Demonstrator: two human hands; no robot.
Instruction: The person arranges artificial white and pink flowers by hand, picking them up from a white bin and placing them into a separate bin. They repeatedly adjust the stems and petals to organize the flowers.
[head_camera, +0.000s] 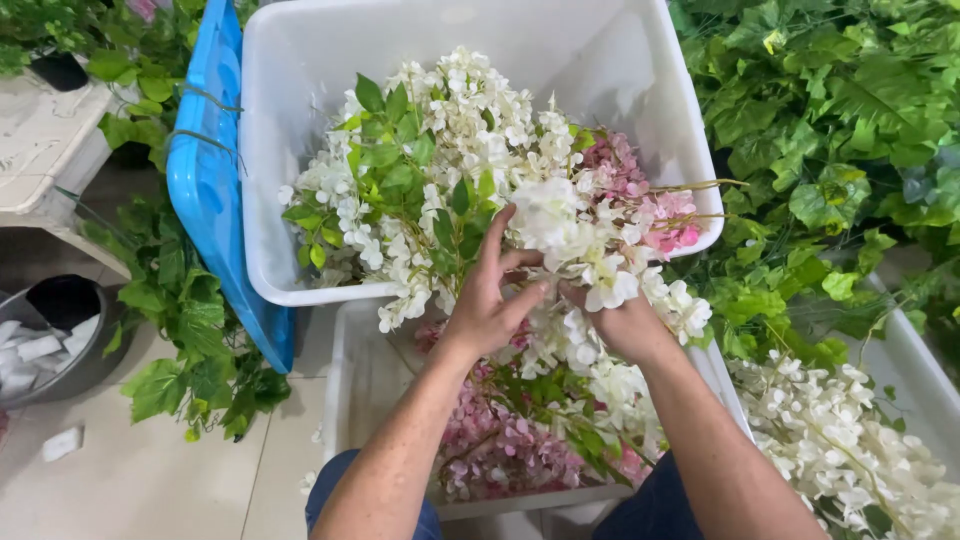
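Head view, looking down over two stacked white plastic bins of artificial flowers. The left hand (487, 305) rests at the near edge of the heap in the upper white bin (300, 180), thumb and forefinger spread and the other fingers loosely extended among the green leaves and stems; its grip is open to half-open, and whether it pinches a stem cannot be told, since foliage hides the fingertips. The right hand (622, 322) lies just beside it, on the right, its fingers curled up and closed around the base of a cluster of white blossoms (560, 225), which rises from that grip away from the person and slightly leftward, over the upper bin's near rim. The white flower sprays (440, 150) in the upper bin run with their long axes roughly from the far left toward the near right, so their stem ends converge on the two hands; a few pink blossoms (650, 205) and bare tan stems (700, 186) project over the bin's right wall. The held cluster thus sits directly above and between the two hands, touching the right and nearest the left thumb. Beneath the forearms, the lower white bin (350, 400) contains pink flower sprays (500, 440) mixed with white ones. A blue lid (210, 170) leans against the upper bin's left wall; green leafy garlands (830, 120) fill the right side, and a third bin of white blossoms (850, 450) stands at lower right.
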